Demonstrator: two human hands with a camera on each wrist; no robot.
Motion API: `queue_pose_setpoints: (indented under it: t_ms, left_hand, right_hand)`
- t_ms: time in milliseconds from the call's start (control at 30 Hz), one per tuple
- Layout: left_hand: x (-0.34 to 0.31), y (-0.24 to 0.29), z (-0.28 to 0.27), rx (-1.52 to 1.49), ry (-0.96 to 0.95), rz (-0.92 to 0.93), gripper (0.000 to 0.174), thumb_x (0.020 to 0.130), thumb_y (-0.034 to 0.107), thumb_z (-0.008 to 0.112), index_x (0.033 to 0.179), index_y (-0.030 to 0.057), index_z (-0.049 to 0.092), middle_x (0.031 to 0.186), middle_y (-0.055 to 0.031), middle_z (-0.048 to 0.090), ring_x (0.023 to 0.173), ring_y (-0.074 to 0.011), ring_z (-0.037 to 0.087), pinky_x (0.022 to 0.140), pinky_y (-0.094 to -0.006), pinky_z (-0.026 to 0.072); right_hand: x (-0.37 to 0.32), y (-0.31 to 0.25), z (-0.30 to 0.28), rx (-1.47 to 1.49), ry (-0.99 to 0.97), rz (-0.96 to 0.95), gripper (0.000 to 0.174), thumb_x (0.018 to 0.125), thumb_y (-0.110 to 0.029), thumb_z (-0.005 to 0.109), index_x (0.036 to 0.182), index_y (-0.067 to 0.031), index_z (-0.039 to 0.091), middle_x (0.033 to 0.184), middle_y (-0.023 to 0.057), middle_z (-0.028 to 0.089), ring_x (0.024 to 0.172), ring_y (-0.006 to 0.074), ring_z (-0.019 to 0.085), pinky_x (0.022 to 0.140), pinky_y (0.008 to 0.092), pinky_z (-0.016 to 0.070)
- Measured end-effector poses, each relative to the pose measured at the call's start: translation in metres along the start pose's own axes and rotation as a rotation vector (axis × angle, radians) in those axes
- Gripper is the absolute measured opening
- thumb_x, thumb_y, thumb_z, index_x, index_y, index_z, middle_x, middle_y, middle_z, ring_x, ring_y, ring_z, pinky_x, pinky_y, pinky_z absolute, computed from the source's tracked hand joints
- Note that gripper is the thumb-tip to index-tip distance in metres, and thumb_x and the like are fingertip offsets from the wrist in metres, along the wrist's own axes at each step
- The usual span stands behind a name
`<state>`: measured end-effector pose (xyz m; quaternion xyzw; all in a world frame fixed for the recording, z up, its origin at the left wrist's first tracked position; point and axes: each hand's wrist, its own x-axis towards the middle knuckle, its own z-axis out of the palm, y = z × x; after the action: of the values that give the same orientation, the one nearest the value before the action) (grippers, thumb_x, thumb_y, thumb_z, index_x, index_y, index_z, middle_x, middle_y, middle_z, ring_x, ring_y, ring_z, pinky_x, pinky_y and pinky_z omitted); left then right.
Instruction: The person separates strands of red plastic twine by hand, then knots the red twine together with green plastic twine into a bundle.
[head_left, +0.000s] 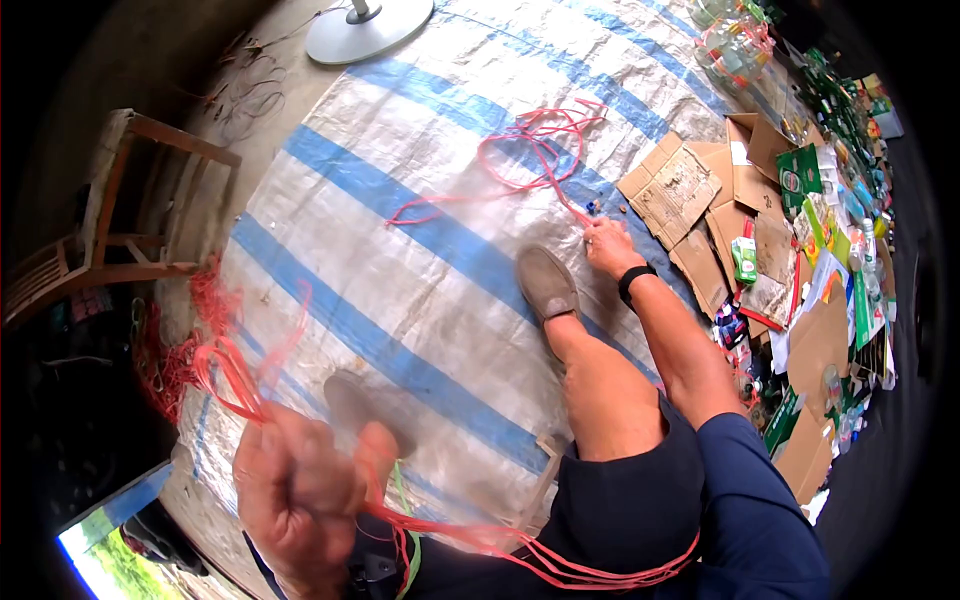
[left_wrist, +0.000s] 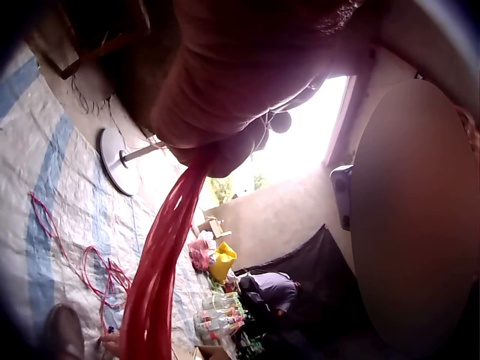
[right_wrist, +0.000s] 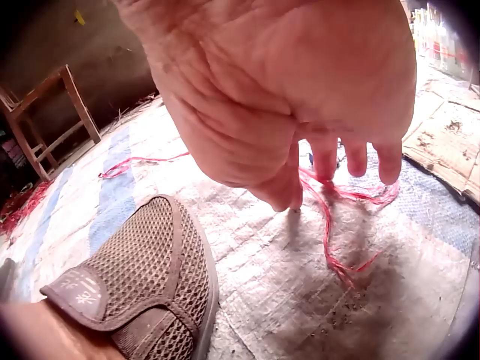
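Observation:
My left hand [head_left: 300, 490], raised at the lower left of the head view, grips a bundle of red plastic string [left_wrist: 166, 255]. Its loops stick out above the fist, and more strands trail across my lap. Down on the striped tarp [head_left: 390, 290], my right hand [head_left: 610, 248] pinches one strand of a loose red string [head_left: 545, 165], its fingers pointing downward in the right wrist view. The tangled loops of that string lie beyond the hand, while a frayed end [right_wrist: 346, 271] lies close to it. The palm partly hides the pinch. A green strand [head_left: 403, 500] hangs beside my left hand.
Flattened cardboard [head_left: 680, 190] and mixed recyclables lie along the right side. At the left stands a wooden chair [head_left: 120, 200], with a heap of red string [head_left: 170, 365] by it. A round stand base [head_left: 370, 28] is at the top. My shoe [head_left: 547, 280] is near the right hand.

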<state>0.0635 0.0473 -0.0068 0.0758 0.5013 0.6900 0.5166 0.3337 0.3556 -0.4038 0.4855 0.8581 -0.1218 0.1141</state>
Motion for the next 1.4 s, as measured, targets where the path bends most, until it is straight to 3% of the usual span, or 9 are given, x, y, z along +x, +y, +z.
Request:
queue_pose_setpoints:
  t_ms: [100,200,367,433,567,633,800,1067,1400]
  left_hand:
    - [0.003,-0.001,-0.003,0.034,-0.053,0.015,0.030,0.108,0.029,0.038,0.090,0.0068,0.045,0.061,0.0036,0.028,0.042,-0.0051,0.016,0.036,-0.0240,0.0149]
    - [0.001,-0.001,0.001,0.034,0.001,0.016,0.030,0.108,0.028,0.038,0.089,0.0066,0.045,0.060,0.0037,0.028,0.042,-0.0050,0.017,0.036,-0.0238,0.0147]
    - [-0.002,-0.004,0.005,0.105,0.069,0.041,0.029,0.108,0.027,0.038,0.089,0.0063,0.045,0.060,0.0041,0.028,0.042,-0.0050,0.017,0.036,-0.0234,0.0142]
    - [-0.005,-0.005,0.007,0.132,0.085,0.043,0.028,0.108,0.027,0.038,0.089,0.0063,0.046,0.060,0.0043,0.028,0.042,-0.0050,0.017,0.036,-0.0232,0.0141]
    - [-0.008,-0.007,0.008,0.113,0.098,0.025,0.028,0.108,0.026,0.038,0.089,0.0067,0.047,0.060,0.0045,0.028,0.043,-0.0049,0.018,0.037,-0.0234,0.0155]
    - [-0.008,-0.008,0.007,0.129,0.065,0.028,0.029,0.108,0.027,0.038,0.089,0.0068,0.047,0.060,0.0045,0.028,0.043,-0.0049,0.018,0.038,-0.0234,0.0160]
    - [-0.006,-0.010,0.006,0.117,-0.025,-0.014,0.028,0.107,0.027,0.039,0.089,0.0073,0.048,0.060,0.0054,0.028,0.044,-0.0046,0.019,0.039,-0.0235,0.0162]
    - [-0.004,-0.011,0.018,0.225,0.062,-0.100,0.026,0.107,0.025,0.040,0.089,0.0071,0.048,0.060,0.0063,0.027,0.045,-0.0042,0.020,0.040,-0.0238,0.0163]
    - [-0.008,-0.012,0.019,0.199,0.011,-0.083,0.026,0.106,0.025,0.042,0.089,0.0072,0.050,0.061,0.0070,0.028,0.047,-0.0036,0.022,0.041,-0.0232,0.0172]
  right_hand:
    - [0.000,0.001,0.010,0.062,-0.001,-0.012,0.019,0.085,-0.016,0.062,0.099,-0.0116,0.073,0.124,0.0169,0.061,0.115,0.0377,0.057,0.095,0.0483,0.0488]
    - [-0.013,0.004,0.010,0.303,0.228,-0.108,0.017,0.086,-0.015,0.059,0.086,-0.0034,0.071,0.090,0.0206,0.068,0.089,0.0401,0.064,0.084,0.0465,0.0500]
    - [-0.069,0.023,-0.001,0.486,0.169,-0.164,0.024,0.085,-0.017,0.054,0.076,0.0028,0.065,0.074,0.0255,0.061,0.070,0.0380,0.064,0.067,0.0492,0.0480]
    - [-0.098,0.031,0.000,0.671,0.030,-0.058,0.024,0.086,-0.017,0.062,0.078,0.0047,0.068,0.065,0.0144,0.065,0.058,0.0215,0.063,0.058,0.0368,0.0486]
    - [-0.152,0.040,-0.016,0.782,-0.052,0.049,0.023,0.087,-0.016,0.059,0.080,0.0039,0.068,0.067,0.0138,0.064,0.058,0.0170,0.059,0.056,0.0337,0.0469]
    - [-0.169,0.043,-0.025,1.040,-0.111,0.207,0.020,0.088,-0.014,0.061,0.084,0.0034,0.071,0.070,0.0070,0.068,0.062,0.0108,0.061,0.058,0.0283,0.0483]
    - [-0.208,0.047,-0.070,1.360,-0.305,0.327,0.021,0.088,-0.011,0.059,0.078,0.0048,0.068,0.070,0.0070,0.066,0.065,0.0122,0.062,0.059,0.0251,0.0487]
    - [-0.243,0.068,-0.109,1.124,-0.661,0.337,0.025,0.086,-0.019,0.060,0.077,0.0034,0.067,0.071,0.0074,0.066,0.064,0.0147,0.064,0.060,0.0258,0.0508]
    - [-0.232,0.077,-0.116,1.032,-0.669,0.420,0.023,0.085,-0.015,0.058,0.079,0.0044,0.068,0.071,0.0094,0.067,0.060,0.0157,0.064,0.060,0.0282,0.0538]
